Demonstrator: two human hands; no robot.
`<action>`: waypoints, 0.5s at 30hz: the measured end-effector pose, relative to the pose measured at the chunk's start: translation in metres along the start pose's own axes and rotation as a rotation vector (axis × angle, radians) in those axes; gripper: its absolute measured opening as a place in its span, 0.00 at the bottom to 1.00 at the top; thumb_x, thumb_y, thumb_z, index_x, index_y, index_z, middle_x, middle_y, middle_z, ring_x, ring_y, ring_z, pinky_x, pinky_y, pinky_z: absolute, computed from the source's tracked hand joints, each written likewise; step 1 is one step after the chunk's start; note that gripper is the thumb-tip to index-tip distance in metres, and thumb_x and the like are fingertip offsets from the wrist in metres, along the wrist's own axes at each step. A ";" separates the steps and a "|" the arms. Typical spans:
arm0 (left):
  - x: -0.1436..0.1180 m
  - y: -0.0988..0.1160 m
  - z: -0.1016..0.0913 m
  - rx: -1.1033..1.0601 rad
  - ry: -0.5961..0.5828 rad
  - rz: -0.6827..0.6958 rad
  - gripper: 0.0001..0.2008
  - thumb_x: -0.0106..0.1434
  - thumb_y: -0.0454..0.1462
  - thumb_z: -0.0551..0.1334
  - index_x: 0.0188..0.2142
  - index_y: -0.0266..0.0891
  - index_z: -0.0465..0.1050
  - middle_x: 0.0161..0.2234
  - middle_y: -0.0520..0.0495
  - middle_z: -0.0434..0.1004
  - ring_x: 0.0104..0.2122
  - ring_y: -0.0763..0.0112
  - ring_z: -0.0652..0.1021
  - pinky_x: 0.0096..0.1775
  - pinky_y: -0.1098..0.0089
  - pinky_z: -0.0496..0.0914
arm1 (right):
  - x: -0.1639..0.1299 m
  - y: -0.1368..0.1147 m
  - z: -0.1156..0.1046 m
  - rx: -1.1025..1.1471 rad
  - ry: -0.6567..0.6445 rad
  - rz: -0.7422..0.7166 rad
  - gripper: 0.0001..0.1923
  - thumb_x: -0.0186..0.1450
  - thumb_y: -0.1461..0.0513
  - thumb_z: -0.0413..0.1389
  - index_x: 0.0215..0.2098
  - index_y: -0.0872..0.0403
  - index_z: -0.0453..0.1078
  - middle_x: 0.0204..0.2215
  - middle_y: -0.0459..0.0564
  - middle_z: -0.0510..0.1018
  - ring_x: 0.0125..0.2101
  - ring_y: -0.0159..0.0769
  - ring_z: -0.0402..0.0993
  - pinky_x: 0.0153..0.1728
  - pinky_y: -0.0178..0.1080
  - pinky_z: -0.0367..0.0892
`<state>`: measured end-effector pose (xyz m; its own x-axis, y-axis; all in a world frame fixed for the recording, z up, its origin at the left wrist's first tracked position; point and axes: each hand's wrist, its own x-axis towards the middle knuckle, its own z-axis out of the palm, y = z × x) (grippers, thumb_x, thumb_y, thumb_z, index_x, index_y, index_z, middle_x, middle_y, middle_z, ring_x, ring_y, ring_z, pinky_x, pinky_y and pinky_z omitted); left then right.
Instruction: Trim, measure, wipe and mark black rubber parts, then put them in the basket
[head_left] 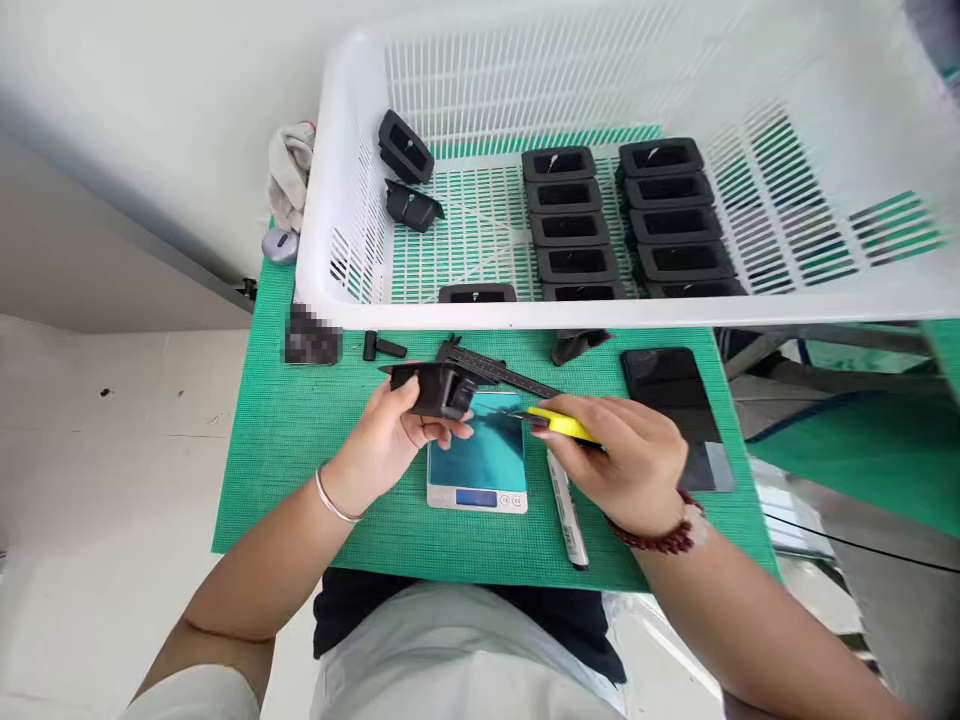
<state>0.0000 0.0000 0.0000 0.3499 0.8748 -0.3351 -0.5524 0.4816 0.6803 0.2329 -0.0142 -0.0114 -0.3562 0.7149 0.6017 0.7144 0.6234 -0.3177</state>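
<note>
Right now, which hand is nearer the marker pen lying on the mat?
Right. The right hand, gripping a yellow tool, hovers directly over the marker pen; the left hand holds a black part across the scale.

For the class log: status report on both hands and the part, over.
Left hand grips black plastic housing. Right hand holds yellow-handled tool. Small silver digital scale underneath; nothing between them.

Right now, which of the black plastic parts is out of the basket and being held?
The black part in the left hand, over the scale; the others sit in the white basket.
</note>
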 end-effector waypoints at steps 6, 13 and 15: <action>0.003 -0.001 -0.003 0.130 -0.120 -0.011 0.30 0.54 0.61 0.64 0.43 0.38 0.75 0.37 0.42 0.82 0.36 0.62 0.82 0.31 0.68 0.75 | 0.001 -0.001 0.000 0.017 0.019 0.023 0.05 0.66 0.60 0.60 0.39 0.53 0.71 0.27 0.47 0.82 0.25 0.34 0.78 0.27 0.34 0.71; -0.001 -0.009 -0.017 0.454 0.016 0.282 0.33 0.46 0.59 0.71 0.44 0.39 0.73 0.38 0.43 0.80 0.42 0.53 0.81 0.42 0.59 0.76 | 0.005 -0.006 -0.001 0.138 -0.027 0.102 0.07 0.69 0.57 0.55 0.37 0.52 0.70 0.24 0.45 0.80 0.22 0.31 0.76 0.24 0.32 0.68; -0.002 -0.009 -0.017 0.488 -0.015 0.296 0.32 0.46 0.52 0.74 0.47 0.42 0.72 0.39 0.44 0.80 0.40 0.55 0.82 0.40 0.60 0.76 | 0.006 -0.006 -0.001 0.154 -0.036 0.116 0.08 0.69 0.56 0.55 0.36 0.52 0.70 0.24 0.45 0.80 0.21 0.30 0.75 0.23 0.32 0.67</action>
<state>-0.0084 -0.0052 -0.0163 0.2461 0.9661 -0.0780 -0.2161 0.1332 0.9673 0.2265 -0.0140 -0.0051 -0.2999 0.7937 0.5293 0.6525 0.5754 -0.4931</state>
